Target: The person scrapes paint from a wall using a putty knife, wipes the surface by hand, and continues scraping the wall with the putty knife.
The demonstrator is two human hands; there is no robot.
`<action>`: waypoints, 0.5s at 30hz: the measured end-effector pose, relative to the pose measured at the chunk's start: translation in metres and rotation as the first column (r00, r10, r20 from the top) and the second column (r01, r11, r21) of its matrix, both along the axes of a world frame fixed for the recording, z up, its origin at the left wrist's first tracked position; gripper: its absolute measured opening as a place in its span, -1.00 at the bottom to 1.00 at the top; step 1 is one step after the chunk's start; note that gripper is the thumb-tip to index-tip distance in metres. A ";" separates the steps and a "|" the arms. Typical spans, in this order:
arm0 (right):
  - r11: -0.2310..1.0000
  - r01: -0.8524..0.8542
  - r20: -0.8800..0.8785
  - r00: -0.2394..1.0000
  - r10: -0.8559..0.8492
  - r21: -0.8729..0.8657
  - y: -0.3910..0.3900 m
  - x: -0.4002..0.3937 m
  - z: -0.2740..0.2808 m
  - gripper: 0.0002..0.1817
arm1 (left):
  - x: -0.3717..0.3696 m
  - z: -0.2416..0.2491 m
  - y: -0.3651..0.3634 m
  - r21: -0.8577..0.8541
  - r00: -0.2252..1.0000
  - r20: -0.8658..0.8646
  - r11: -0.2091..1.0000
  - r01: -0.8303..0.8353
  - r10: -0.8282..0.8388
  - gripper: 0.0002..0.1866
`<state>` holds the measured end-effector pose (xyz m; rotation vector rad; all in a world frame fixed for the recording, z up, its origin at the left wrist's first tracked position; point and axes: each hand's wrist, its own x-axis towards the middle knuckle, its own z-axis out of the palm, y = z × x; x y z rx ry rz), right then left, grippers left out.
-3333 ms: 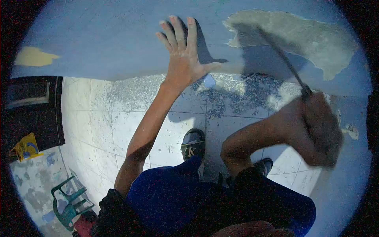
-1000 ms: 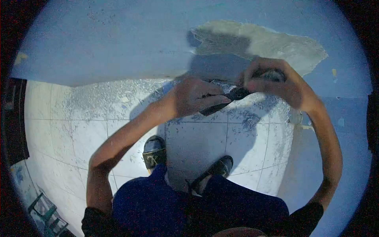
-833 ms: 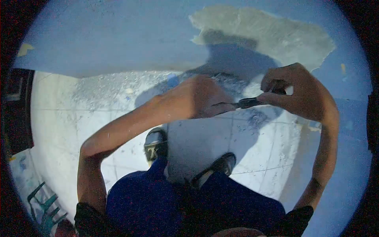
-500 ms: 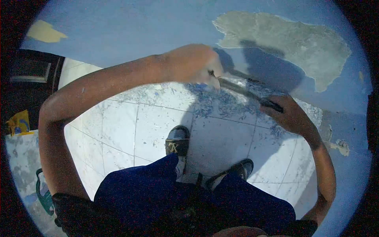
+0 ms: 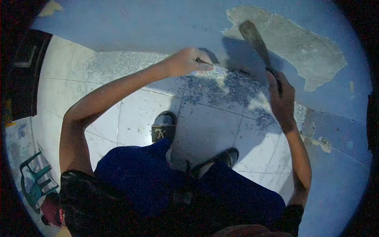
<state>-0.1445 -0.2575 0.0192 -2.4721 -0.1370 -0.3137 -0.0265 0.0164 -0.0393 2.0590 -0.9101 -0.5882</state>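
Observation:
My right hand (image 5: 282, 98) is wrapped round the dark handle of a scraper (image 5: 254, 37). Its long, dull blade widens toward a blunt end and points up and away, overlapping the wall's grey bare patch (image 5: 292, 43) in this view. Closed at the left, my left hand (image 5: 191, 62) grips a thin dark tool (image 5: 204, 61), mostly hidden by the fingers, so I cannot tell its kind. That hand is held near the foot of the blue wall (image 5: 158, 23), above the flake-strewn floor.
Blue paint flakes and pale dust (image 5: 205, 89) lie on the white floor tiles (image 5: 138, 106) along the wall. My sandalled feet (image 5: 164, 126) stand below. A green plastic chair (image 5: 37, 177) is at lower left, with a dark doorway (image 5: 27, 75) above it.
The scraper has swung from pointing left, close to my left hand, to pointing up toward the wall. My hands are farther apart, and the view has shifted, bringing the chair more into sight.

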 end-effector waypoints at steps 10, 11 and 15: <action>0.993 0.030 0.003 1.000 -0.030 -0.117 0.012 -0.005 0.002 -0.77 | -0.003 0.005 0.004 -0.014 0.995 -0.081 0.998 -0.054 0.052 -0.77; 0.991 -0.012 0.029 0.999 0.016 -0.134 0.023 0.006 -0.001 -0.77 | 0.000 0.001 0.006 -0.031 0.994 -0.098 0.999 -0.041 0.038 -0.76; 0.991 -0.091 0.095 0.990 0.100 -0.096 0.045 0.022 -0.003 -0.78 | -0.009 -0.003 0.006 -0.023 0.997 -0.071 1.000 -0.021 0.019 -0.74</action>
